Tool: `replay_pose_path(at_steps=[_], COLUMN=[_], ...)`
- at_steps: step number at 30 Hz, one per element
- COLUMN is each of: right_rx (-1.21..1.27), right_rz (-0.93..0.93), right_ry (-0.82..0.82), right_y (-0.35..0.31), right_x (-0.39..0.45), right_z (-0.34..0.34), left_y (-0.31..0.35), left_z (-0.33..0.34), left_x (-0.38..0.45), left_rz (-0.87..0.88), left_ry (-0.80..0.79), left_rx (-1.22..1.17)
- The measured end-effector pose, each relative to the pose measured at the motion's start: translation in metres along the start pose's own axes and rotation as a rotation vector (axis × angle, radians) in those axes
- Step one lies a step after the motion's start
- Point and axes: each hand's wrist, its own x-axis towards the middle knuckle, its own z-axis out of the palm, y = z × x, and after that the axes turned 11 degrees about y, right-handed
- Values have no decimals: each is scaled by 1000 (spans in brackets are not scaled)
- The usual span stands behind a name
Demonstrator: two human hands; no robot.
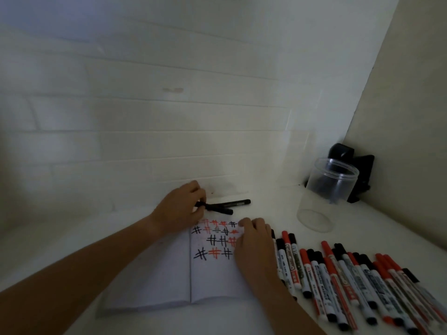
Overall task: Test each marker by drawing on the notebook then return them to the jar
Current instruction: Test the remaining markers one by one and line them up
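Printed labels on the row of markers (358, 284) at the near right too blurred to read with certainty. Red and black hash marks drawn on the right page of the open notebook (212, 274).

Left hand (180, 209), just beyond the far edge of the notebook, fingers curled around the left end of a black marker (219, 209). Long axis of this marker nearly left to right, free end pointing right and slightly near. Second black marker (235, 202) lying just behind, crossing it, tip pointing right and slightly far.

Right hand (254, 243) resting on the right page, fingers bent loosely, pressing the paper, holding nothing.

Clear jar (324, 197) upright, far right, well apart from both hands. Black object (360, 175) behind it in the corner.
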Motion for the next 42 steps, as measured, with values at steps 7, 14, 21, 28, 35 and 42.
replay_pose_path(at_steps=[7,14,21,28,35,42], right_rx=[419,779,1023,521,18,83], right_rz=[-79,139,259,-131,-442,-408], right_ry=[-109,-17,-35,-85,67,-60], right_y=[-20,-22,-23,-18,-21,-33], right_x=[-1,-4,-6,-7,-10,-13], right_z=[-19,-39,-48,-34,-23,-18], left_y=[54,70,45,39,42,45], left_z=[-18,-24,-7,-8,-6,-8], left_x=[-19,-39,-53,-67,-65,-66], left_rz=[39,-52,15,-58,97,83], left_ry=[13,-31,-9,69,16,-24], left_rx=[-318,-505,-98,-7,55,28])
